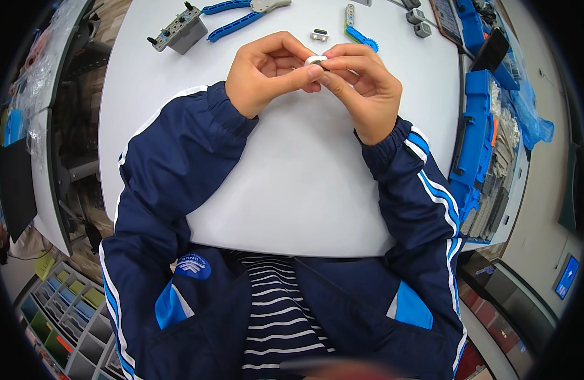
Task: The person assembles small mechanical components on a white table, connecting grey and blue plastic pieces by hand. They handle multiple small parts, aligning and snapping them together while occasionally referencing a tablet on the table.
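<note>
Over the far part of the white table, both hands meet at a small white and dark rounded piece [315, 60]. My left hand [264, 75] pinches it between thumb and fingers from the left. From the right, my right hand [366, 82] grips the same piece with thumb and forefinger. The fingertips cover much of it, so its exact kind does not show. Just beyond the hands lies a small white-and-black part [319, 34]. A grey beam with a blue toothed piece [360, 38] rests farther right, apart from my right hand.
Far left on the white table [292, 190] stand a grey block with black pegs [181, 31] and blue-handled pliers [232, 25]. Small grey cubes [420, 26] sit far right. Blue boxes [472, 145] of sorted grey parts line the right side. A compartment organiser [70, 316] stands lower left.
</note>
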Demonstrator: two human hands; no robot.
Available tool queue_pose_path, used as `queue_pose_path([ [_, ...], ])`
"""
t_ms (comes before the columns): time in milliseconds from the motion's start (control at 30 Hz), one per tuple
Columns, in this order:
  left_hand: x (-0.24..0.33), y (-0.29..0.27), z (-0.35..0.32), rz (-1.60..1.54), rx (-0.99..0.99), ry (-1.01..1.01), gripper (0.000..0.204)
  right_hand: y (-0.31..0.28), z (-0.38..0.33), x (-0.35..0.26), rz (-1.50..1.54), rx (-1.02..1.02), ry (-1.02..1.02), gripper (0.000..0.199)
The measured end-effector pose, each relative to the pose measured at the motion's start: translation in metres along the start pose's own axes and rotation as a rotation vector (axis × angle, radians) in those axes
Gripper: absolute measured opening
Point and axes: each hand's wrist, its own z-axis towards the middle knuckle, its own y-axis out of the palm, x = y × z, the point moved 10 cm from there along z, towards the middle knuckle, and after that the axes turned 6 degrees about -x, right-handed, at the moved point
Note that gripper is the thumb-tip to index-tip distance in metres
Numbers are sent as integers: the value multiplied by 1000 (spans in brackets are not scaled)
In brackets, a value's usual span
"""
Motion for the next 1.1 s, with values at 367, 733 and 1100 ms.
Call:
queue_pose_path([
  [367, -3, -5, 0, 1, -1, -56, 22, -6, -5, -5, -227, 46, 46, 23],
  [733, -3, -4, 0, 47, 28, -42, 25, 1, -4, -43, -634, 7, -341, 27],
  [1100, -3, 2, 0, 70, -46, -19, 29, 6, -4, -47, -647, -14, -403, 28],
])
